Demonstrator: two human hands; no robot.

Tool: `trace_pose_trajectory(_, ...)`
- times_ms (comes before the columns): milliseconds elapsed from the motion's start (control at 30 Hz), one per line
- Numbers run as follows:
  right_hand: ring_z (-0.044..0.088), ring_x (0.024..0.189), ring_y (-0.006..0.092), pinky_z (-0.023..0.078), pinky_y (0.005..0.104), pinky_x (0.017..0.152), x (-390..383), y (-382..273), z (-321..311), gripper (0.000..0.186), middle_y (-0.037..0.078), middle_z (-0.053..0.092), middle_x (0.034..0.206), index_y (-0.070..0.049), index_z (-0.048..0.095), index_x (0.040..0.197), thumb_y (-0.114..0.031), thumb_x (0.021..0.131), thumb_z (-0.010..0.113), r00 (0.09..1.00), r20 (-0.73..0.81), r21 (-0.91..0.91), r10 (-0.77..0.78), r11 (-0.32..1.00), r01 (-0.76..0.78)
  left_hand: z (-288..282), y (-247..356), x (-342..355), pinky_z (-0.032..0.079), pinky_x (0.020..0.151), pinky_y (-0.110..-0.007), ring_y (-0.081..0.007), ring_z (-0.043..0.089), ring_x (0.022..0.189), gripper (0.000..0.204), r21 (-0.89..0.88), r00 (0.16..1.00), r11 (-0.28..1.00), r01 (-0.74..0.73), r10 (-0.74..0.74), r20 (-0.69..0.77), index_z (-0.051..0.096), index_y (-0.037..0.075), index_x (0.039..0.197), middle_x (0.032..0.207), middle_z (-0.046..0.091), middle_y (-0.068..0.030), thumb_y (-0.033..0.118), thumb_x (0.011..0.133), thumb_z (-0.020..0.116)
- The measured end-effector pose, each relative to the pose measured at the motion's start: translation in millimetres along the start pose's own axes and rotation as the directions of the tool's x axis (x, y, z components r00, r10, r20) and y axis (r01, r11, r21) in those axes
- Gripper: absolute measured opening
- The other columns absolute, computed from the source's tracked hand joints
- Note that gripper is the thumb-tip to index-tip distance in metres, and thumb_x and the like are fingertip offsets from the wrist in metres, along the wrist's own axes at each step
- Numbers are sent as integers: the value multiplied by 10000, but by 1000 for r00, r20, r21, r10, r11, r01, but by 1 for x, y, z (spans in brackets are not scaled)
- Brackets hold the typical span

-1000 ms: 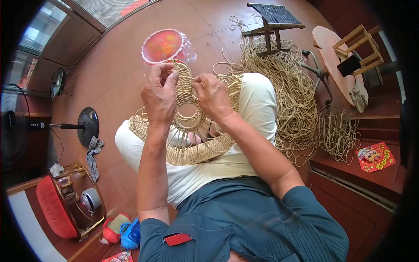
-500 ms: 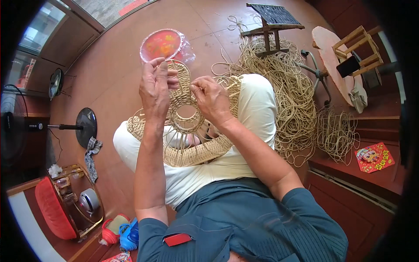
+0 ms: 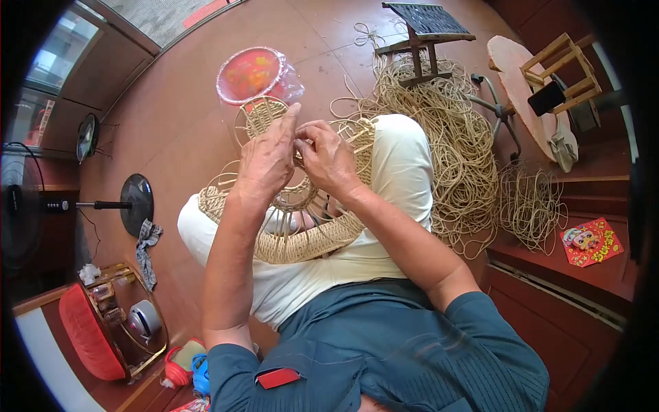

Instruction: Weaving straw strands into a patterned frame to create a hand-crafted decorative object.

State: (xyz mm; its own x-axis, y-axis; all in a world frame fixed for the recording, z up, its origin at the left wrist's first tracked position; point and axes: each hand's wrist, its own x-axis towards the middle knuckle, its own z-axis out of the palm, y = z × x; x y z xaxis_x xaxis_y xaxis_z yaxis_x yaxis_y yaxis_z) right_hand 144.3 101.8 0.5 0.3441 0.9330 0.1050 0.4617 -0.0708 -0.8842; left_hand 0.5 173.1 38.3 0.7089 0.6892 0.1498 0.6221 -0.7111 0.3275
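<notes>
A tan woven cord piece (image 3: pixel 302 246) lies across my lap, with a curved woven band, a round ring at its centre and a narrow oval part at its far end. Over the ring my left hand (image 3: pixel 268 161) leans in, fingers pressed together and angled up to the right, the fingertips meeting my other hand. My right hand (image 3: pixel 327 158) is closed in a pinch at the piece's right side of the middle. Whatever thin thing sits between the fingers is hidden. Bare ribs and loose loops stick out around the weave.
A big heap of tan cord (image 3: pixel 456 151) spreads on the floor at right, beside a folding stool (image 3: pixel 422 44). Beyond my knees stands a red basin (image 3: pixel 250 74) with clear plastic. A fan (image 3: pixel 137 204) lies left; a wooden-slab table (image 3: pixel 525 96) is far right.
My left hand has come down and to the right, from raised with fingers apart to touching the right hand over the ring. The right hand has stayed nearly in place.
</notes>
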Motion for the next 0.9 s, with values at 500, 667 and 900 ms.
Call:
trace_pose_trajectory(500,735,968,367,581,465,884,-3,4,-1,176,135,710,1125,-74,715,1128,-167,979,706,999,10,21,-52,998,52,-9,14,-41,565,738,-487,-357,746,832,81,-149,948,952,267,-287,-140,638,105,1097,925,755,-126,183,1075,642)
trace_pose_trajectory(667,762,901,281,600,380,751,-7,2,0,219,76,731,1114,-105,761,1143,-46,932,758,882,-207,-86,-424,906,415,-8,9,-58,556,741,-478,-348,738,847,114,-126,934,964,233,-258,-247,632,98,1025,921,739,-103,197,1054,681)
trace_pose_trajectory(900,762,973,285,613,407,811,-9,3,0,284,71,747,1152,-111,740,1228,-64,948,752,824,-55,-224,-565,811,541,-22,-7,-51,538,743,-442,-326,718,846,151,-50,933,975,217,-222,-282,692,64,994,955,716,-113,207,1029,728)
